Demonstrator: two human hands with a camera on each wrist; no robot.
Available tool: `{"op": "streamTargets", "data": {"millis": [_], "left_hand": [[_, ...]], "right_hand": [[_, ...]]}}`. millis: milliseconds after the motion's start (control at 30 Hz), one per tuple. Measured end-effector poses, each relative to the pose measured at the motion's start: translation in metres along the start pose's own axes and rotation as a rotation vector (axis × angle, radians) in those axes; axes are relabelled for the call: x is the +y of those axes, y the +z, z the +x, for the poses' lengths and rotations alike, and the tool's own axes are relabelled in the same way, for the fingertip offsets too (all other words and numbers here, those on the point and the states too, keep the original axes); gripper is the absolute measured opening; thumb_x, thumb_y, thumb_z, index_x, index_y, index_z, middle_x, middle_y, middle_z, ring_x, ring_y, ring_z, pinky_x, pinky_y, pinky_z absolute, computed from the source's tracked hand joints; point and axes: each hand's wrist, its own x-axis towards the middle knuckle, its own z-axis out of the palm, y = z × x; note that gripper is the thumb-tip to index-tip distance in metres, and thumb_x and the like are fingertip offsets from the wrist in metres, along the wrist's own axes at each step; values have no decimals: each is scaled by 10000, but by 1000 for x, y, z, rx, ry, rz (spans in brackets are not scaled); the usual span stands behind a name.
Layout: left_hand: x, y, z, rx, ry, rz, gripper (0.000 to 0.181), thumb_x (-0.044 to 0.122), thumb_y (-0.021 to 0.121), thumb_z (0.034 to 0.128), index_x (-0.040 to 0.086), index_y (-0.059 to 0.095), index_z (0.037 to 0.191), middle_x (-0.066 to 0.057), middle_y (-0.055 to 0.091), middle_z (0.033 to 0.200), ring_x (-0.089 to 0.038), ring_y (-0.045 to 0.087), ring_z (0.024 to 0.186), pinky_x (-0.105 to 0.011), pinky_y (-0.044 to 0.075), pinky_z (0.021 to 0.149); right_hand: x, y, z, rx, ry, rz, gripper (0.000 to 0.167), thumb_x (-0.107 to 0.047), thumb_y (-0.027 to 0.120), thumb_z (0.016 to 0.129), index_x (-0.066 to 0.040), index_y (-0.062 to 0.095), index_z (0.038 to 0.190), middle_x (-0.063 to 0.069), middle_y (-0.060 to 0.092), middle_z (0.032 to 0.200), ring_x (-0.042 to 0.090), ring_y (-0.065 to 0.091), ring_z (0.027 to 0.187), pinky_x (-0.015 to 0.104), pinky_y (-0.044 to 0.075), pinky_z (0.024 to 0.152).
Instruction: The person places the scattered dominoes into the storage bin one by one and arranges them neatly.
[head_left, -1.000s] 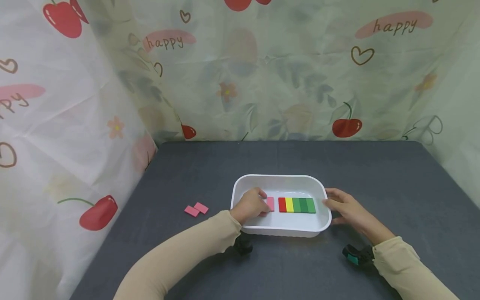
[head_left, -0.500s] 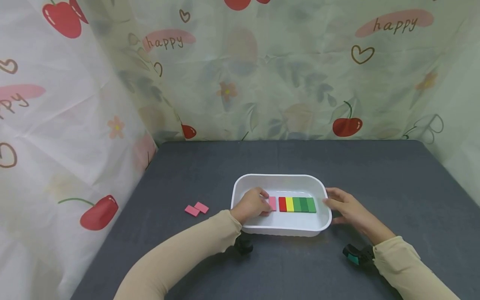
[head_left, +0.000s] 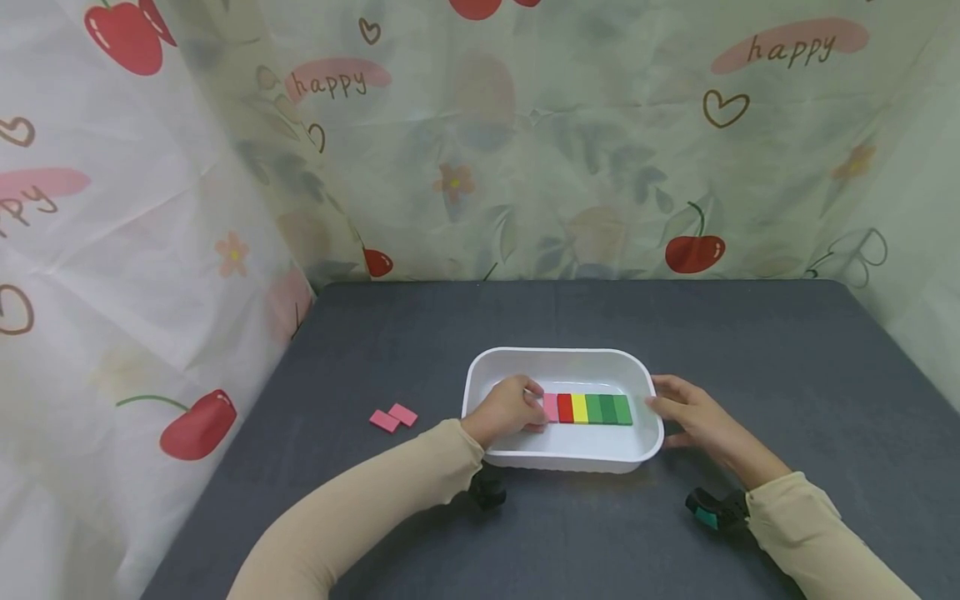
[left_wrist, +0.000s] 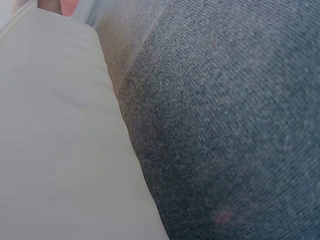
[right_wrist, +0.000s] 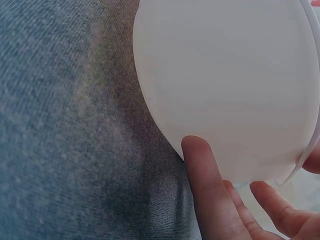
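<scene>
A white plastic tray [head_left: 570,457] stands on the dark table. Inside it lies a row of flat tiles: a pink tile [head_left: 551,407], a red tile [head_left: 565,409], a yellow tile [head_left: 579,409] and several green tiles [head_left: 608,409]. My left hand [head_left: 506,411] reaches over the near left rim, fingers curled, and holds the pink tile by its left end, against the red one. At the tray's right end my right hand [head_left: 697,421] grips the rim. The right wrist view shows its fingers [right_wrist: 205,175] along the outer wall, thumb over the rim.
Two loose pink tiles [head_left: 393,417] lie on the dark tabletop [head_left: 420,342] left of the tray. Black wrist devices [head_left: 716,508] sit under both forearms. Patterned cloth [head_left: 525,167] hangs behind and at the left side.
My left hand has slid the pink tile to the right, closing the gap to the red tile. The right hand and tray have stayed in place.
</scene>
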Motion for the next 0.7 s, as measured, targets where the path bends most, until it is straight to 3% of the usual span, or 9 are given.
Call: {"op": "streamTargets", "data": {"millis": [500, 700], "left_hand": [[-1, 1, 0, 5, -4, 3, 376, 141, 757, 830, 81, 597, 1165, -40, 627, 882, -139, 646, 712, -246, 543, 740], [-3, -1, 0, 17, -5, -36, 390, 165, 754, 833, 110, 593, 1184, -30, 631, 895, -154, 640, 752, -274, 548, 766]], "right_hand": [[-1, -2, -1, -6, -3, 7, 671, -309, 513, 998, 38, 204, 1482, 341, 303, 1481, 495, 423, 1288, 467, 560, 799], [1, -1, -1, -5, -1, 9, 667, -301, 508, 1001, 51, 202, 1478, 351, 301, 1473, 497, 440, 1267, 469, 561, 791]]}}
